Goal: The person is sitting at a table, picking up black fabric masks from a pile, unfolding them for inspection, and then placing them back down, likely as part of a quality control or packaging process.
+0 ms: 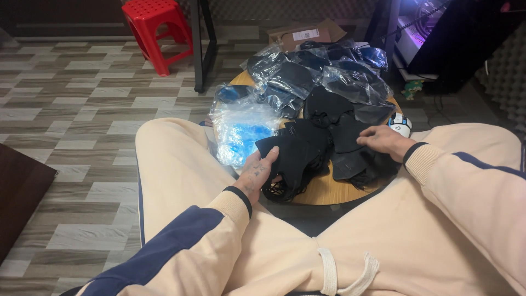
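Around the round worktop

A red plastic stool (pixel 155 30) stands on the tiled floor (pixel 71 104) at upper left; a flat cardboard box (pixel 307 34) lies beyond the worktop's (pixel 329 192) far edge, and a white computer mouse (pixel 401 125) sits at its right edge; clear bags of blue items (pixel 241 131) rest on its left edge.

place: home room | floor: grey wood-look tiles (pixel 82 109) | red plastic stool (pixel 156 27) | low round table (pixel 329 189) | foam-padded wall (pixel 507 77) | lit computer case (pixel 424 22)

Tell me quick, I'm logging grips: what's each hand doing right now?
Left hand: closed on a stack of black face masks.
Right hand: open, resting flat on a black mask pile.
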